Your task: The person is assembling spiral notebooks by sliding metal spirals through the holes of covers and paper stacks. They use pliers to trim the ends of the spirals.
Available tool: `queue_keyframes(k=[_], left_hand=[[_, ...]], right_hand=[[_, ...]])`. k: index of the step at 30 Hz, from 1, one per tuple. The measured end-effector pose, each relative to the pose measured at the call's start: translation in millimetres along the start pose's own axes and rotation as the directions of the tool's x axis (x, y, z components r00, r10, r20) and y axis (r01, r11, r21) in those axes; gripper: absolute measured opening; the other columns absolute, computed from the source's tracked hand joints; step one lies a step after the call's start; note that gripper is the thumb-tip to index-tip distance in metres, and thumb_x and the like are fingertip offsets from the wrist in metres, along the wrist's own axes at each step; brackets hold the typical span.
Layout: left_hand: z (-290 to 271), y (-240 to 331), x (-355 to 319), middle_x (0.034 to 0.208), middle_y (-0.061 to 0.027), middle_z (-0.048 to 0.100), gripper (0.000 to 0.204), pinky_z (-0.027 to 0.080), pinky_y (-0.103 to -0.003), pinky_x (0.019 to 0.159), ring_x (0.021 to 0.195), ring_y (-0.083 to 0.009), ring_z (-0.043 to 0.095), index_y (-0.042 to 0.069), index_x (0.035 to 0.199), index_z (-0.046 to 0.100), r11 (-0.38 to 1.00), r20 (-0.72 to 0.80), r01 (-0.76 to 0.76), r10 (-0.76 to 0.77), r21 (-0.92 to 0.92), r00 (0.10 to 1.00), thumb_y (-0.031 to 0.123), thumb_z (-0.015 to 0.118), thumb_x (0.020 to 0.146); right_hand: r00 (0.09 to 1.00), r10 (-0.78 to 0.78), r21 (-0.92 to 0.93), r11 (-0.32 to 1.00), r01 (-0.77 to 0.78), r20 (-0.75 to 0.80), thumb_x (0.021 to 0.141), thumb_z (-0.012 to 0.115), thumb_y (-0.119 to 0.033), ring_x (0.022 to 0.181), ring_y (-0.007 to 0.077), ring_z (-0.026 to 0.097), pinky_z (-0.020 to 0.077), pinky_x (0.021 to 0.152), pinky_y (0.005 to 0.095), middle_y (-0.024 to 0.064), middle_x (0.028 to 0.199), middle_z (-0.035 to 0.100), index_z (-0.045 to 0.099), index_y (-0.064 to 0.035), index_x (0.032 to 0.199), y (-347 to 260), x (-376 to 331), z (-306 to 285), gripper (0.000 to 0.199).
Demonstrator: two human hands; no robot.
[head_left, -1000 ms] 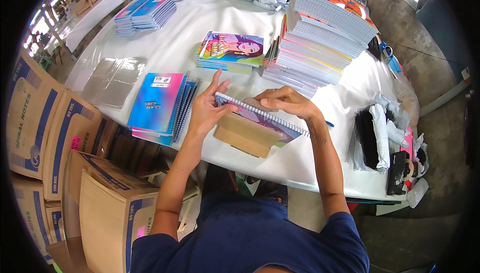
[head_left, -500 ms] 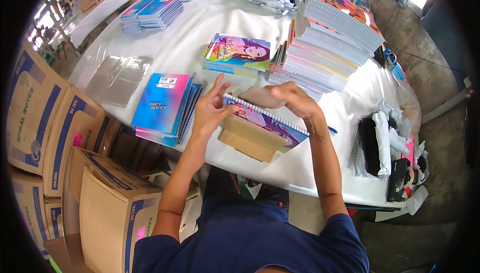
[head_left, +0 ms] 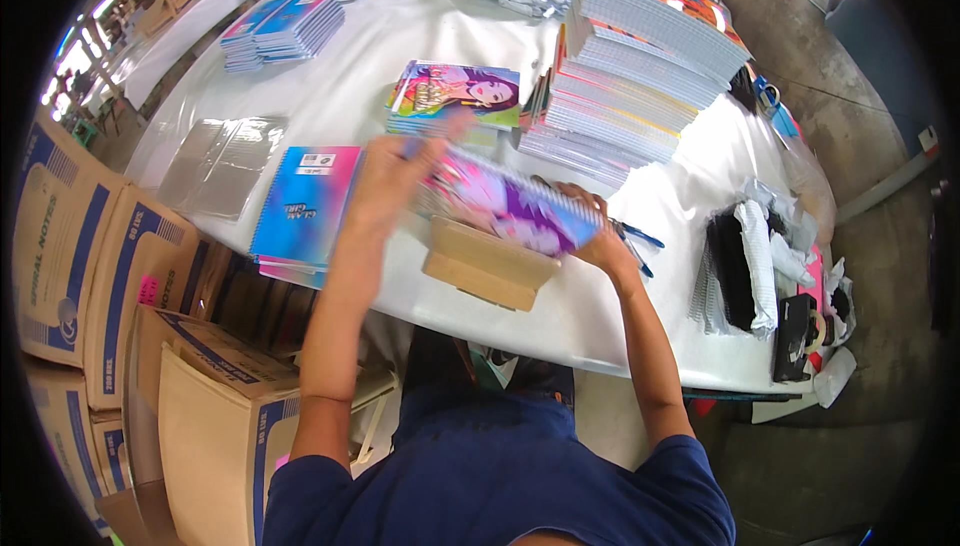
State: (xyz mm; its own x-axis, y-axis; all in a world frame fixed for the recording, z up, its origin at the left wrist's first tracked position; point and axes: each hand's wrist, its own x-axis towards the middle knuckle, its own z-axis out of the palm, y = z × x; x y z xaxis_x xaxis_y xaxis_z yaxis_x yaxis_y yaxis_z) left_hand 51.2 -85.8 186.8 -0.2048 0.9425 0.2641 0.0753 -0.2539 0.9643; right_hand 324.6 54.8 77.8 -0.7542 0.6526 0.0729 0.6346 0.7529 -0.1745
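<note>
Hands, left (head_left: pixel 392 178) and right (head_left: pixel 592 236), now grip a pink-and-purple spiral-bound notebook (head_left: pixel 512 208), lifted off the brown cardboard block (head_left: pixel 487 266) at the table's (head_left: pixel 400 36) near edge.

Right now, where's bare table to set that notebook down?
Free: the white strip between the far blue stack and the colourful pile; also between the tall notebook stacks and black items. Crowded: near edge, around the brown box.

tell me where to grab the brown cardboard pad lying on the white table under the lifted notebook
Grip the brown cardboard pad by its near long edge, coming from the person's side. It lies flat on the white table, and that edge is bare, while the spiral notebook and both hands hover over its far side.
</note>
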Motion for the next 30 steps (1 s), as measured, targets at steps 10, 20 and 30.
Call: queue_keyframes(k=[10, 20, 30], left_hand=[[47, -6, -62, 0.141, -0.0072, 0.051, 0.057, 0.032, -0.048, 0.109, 0.129, -0.0341, 0.046, 0.012, 0.135, 0.054, 0.669, 0.374, -0.416, 0.216, 0.616, 0.902, 0.017, 0.071, 0.080], [90, -39, -71, 0.136, -0.0031, 0.055, 0.063, 0.036, -0.056, 0.099, 0.126, -0.0399, 0.046, 0.016, 0.136, 0.053, 0.226, 0.232, -0.329, 0.369, 0.917, 0.900, 0.020, 0.074, 0.077], [94, -36, -68, 0.133, -0.0007, 0.058, 0.068, 0.034, -0.056, 0.100, 0.123, -0.0386, 0.050, 0.017, 0.136, 0.053, 0.257, 0.214, -0.325, 0.380, 0.910, 0.900, 0.005, 0.073, 0.072]], right_hand=[[0.897, 0.165, -0.179, 0.950, -0.256, -0.411, 0.083, 0.059, -0.003, 0.113, 0.0325, 0.049, 0.0387, 0.095, 0.0449, 0.0184, 0.117, 0.052, 0.051, -0.0173, 0.136, 48, -100, 20, 0.055], [0.847, 0.015, 0.420, 0.873, 0.248, -0.531, 0.079, 0.071, -0.005, 0.088, 0.0289, 0.060, 0.0506, 0.076, 0.0387, 0.0126, 0.101, 0.058, 0.064, -0.0027, 0.112, -107, -108, -42, 0.034], [0.859, -0.077, 0.405, 0.858, 0.316, -0.507, 0.085, 0.069, -0.010, 0.083, 0.0235, 0.062, 0.0520, 0.067, 0.0344, 0.0122, 0.095, 0.060, 0.063, -0.0010, 0.109, -109, -97, -42, 0.026]])
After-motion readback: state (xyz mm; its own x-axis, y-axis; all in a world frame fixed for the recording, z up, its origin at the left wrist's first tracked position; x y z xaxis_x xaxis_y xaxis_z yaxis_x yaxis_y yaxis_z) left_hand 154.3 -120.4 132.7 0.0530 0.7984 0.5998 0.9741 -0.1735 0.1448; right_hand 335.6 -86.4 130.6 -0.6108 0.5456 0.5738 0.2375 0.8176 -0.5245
